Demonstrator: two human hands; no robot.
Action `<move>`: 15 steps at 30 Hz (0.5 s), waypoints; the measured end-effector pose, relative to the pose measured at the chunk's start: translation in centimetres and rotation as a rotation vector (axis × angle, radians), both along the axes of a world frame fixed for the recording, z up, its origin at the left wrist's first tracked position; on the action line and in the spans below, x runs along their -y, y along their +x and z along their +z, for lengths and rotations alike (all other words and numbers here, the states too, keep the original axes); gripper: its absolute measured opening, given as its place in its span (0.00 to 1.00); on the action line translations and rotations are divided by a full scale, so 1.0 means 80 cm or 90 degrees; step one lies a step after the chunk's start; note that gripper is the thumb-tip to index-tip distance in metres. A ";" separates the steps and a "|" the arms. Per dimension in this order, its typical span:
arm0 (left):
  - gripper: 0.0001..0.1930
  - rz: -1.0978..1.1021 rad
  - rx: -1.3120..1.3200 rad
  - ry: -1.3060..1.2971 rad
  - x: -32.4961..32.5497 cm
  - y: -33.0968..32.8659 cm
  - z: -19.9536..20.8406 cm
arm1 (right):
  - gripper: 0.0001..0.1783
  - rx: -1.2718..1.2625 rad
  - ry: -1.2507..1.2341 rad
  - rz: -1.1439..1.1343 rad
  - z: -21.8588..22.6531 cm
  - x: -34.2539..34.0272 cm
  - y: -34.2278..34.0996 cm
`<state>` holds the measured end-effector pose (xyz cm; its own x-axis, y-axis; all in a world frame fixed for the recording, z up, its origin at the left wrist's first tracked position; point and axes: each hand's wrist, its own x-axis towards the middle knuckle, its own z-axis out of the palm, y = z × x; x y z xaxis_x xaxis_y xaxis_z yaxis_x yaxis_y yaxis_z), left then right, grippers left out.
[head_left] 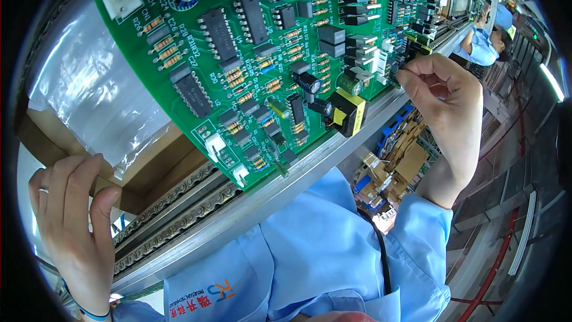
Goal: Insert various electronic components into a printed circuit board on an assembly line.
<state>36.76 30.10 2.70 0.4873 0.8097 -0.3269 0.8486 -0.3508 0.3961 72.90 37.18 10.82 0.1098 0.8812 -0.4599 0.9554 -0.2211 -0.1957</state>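
Observation:
A large green circuit board [173,92] lies along a metal rail, filled with black chips, striped resistors, capacitors and white connectors. A black-and-yellow transformer [348,112] stands at its near edge. My right hand [447,98] is at the board's near edge, right of the transformer, thumb and forefinger pinched together. Whatever those fingertips hold, if anything, is too small to make out. Away to the left, my left hand [74,214] has its fingers stretched and thumb apart, holding nothing. It is by the rim of a cardboard box [146,173] containing a clear plastic bag [101,77].
A conveyor chain [179,211] runs beside the metal rail [238,226] between me and the board. Cardboard cartons [399,164] are stacked beyond the rail. Farther along the line at the upper right, another person in a blue shirt [482,48] is at work.

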 end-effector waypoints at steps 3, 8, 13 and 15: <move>0.13 0.005 0.000 0.001 0.001 0.000 0.001 | 0.05 0.010 0.018 0.033 -0.002 0.000 -0.002; 0.14 0.026 -0.001 -0.012 0.002 0.002 0.002 | 0.04 -0.009 0.017 0.065 -0.002 -0.004 0.002; 0.14 0.021 0.009 -0.011 0.002 0.002 0.002 | 0.04 0.014 -0.008 0.073 0.003 -0.005 -0.001; 0.14 0.018 0.006 -0.013 0.001 0.003 0.002 | 0.03 0.034 -0.016 0.085 0.004 -0.005 -0.002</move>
<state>37.02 30.04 2.90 0.4673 0.8168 -0.3385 0.8542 -0.3183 0.4112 72.70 37.56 11.16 0.0175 0.8776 -0.4791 0.9854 -0.0963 -0.1404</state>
